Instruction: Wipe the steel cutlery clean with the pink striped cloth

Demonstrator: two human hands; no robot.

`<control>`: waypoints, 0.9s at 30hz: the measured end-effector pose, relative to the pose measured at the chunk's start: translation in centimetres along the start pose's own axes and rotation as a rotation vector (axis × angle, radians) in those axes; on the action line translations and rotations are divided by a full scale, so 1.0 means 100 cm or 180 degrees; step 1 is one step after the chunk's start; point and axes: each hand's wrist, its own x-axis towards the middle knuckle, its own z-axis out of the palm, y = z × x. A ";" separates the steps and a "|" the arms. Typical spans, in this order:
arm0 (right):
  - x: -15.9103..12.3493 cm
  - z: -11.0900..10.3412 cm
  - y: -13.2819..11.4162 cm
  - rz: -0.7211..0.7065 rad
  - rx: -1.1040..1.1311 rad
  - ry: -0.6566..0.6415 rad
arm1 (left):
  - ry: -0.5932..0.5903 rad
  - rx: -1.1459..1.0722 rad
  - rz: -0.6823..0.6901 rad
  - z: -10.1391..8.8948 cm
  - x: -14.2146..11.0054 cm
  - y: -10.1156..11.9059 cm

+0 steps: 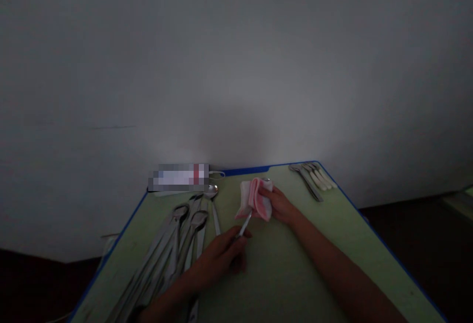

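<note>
My left hand is closed round the handle end of a metal utensil, whose upper end is wrapped in a pink and white cloth. My right hand grips that cloth from the right, fingers pressed on it over the utensil. Both hands are above the middle of a pale green table with a blue edge. Which kind of utensil it is stays hidden by the cloth.
Several long metal spoons lie in a heap at the left of the table. A few white-handled utensils lie at the far right corner. A blurred box sits at the far edge by a plain wall.
</note>
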 end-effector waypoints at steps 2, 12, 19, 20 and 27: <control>0.005 -0.001 -0.001 0.0127 0.0074 -0.0019 | 0.0050 0.0029 -0.0068 -0.001 0.003 -0.001; 0.014 0.003 -0.004 0.0335 0.0499 -0.0018 | -0.0253 0.2093 -0.0336 -0.037 0.026 0.053; 0.023 0.003 -0.004 0.0025 0.0741 0.0285 | -0.0107 0.2305 -0.0399 -0.023 0.043 0.047; 0.025 0.002 -0.003 -0.0033 0.0796 0.0380 | -0.0112 0.2335 -0.0409 -0.022 0.042 0.046; 0.029 0.003 -0.001 -0.0298 0.1306 0.0931 | -0.0127 0.2530 -0.0851 -0.040 0.028 0.059</control>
